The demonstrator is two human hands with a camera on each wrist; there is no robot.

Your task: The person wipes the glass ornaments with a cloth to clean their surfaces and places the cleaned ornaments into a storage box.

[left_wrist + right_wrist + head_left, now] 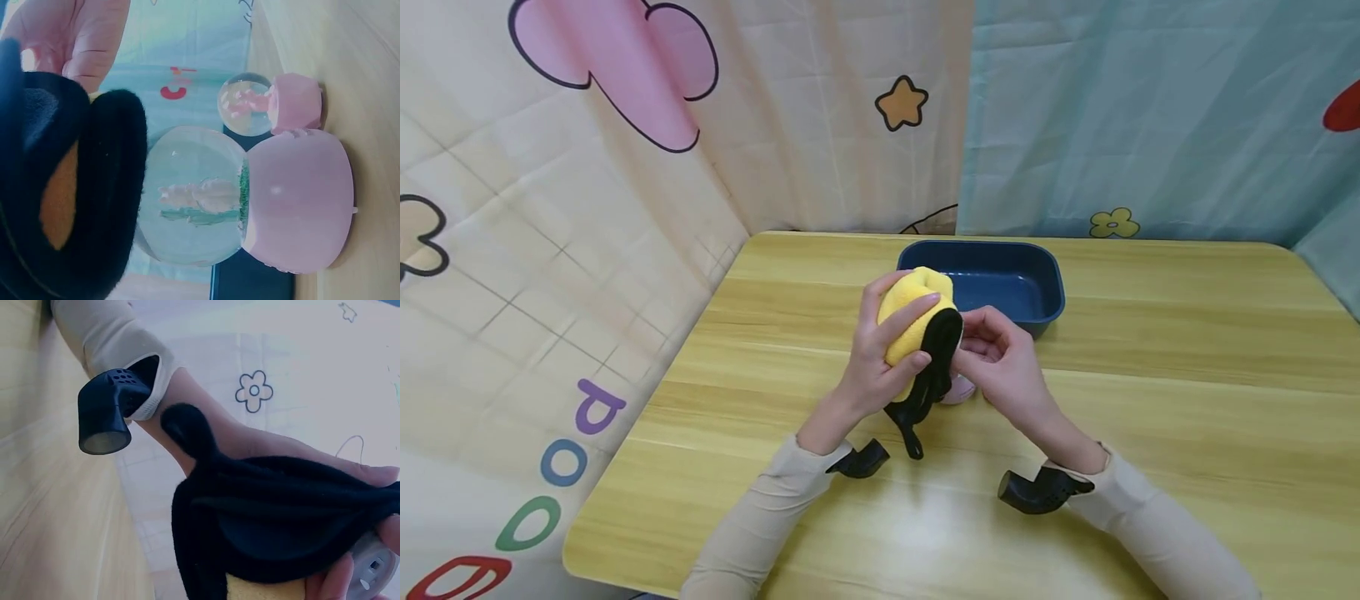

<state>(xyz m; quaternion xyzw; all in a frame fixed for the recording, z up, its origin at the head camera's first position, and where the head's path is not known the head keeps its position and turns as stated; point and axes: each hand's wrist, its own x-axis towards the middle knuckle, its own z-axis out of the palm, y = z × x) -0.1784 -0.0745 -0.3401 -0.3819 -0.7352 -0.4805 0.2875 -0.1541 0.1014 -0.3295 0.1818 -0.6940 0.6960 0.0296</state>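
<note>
A yellow plush toy [919, 285] with black trim and a black loop is held up over the table by my left hand [876, 350], its fingers spread around the yellow body. My right hand [1011, 367] pinches the black edge with thumb and fingers. A grey round piece [371, 565] with a small slot shows among the fingers in the right wrist view. Past the toy, the left wrist view has a large snow globe [300, 203] on a pink base with a pale figure inside, beside a smaller pink snow globe [296, 103]. Hands and toy mostly hide both globes in the head view.
Behind the hands, a dark blue rectangular basin [1052, 292] stands toward the back of the wooden table [1187, 450]. Printed curtains [820, 125] hang along the back and left. A black camera mount sits on each wrist.
</note>
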